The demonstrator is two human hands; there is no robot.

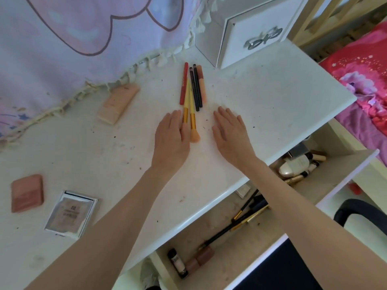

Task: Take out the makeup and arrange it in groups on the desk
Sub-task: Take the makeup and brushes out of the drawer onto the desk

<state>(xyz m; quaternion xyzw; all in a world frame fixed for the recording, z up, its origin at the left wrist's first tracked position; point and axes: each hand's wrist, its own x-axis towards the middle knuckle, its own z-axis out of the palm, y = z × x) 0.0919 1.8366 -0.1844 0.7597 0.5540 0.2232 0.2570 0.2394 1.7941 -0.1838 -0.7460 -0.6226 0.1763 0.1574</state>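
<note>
Both of my forearms reach in from the bottom edge toward mid-frame, over the white desk (272, 105) that fills most of the view. Below the desk's front edge at lower right I see the open drawer (326, 183), with bottles, tubes and dark pencils lying loose inside. At upper left hangs a lilac fringed cloth (62, 38); at upper right stands a white box (247, 38) with a silver bow.

My left hand (170, 139) lies flat at centre, fingers straight, its thumb side touching the two yellow-handled brushes (189, 114). My right hand (230, 130) lies flat and relaxed just right of them, holding nothing, apart from the group.

Above the brushes, a red pencil (183, 83), two dark pencils (195, 88) and a peach stick (202, 84) lie side by side. A peach tube (118, 103) rests left of centre; a pink compact (27, 192) and a silver-edged palette (71, 213) sit at lower left.
</note>
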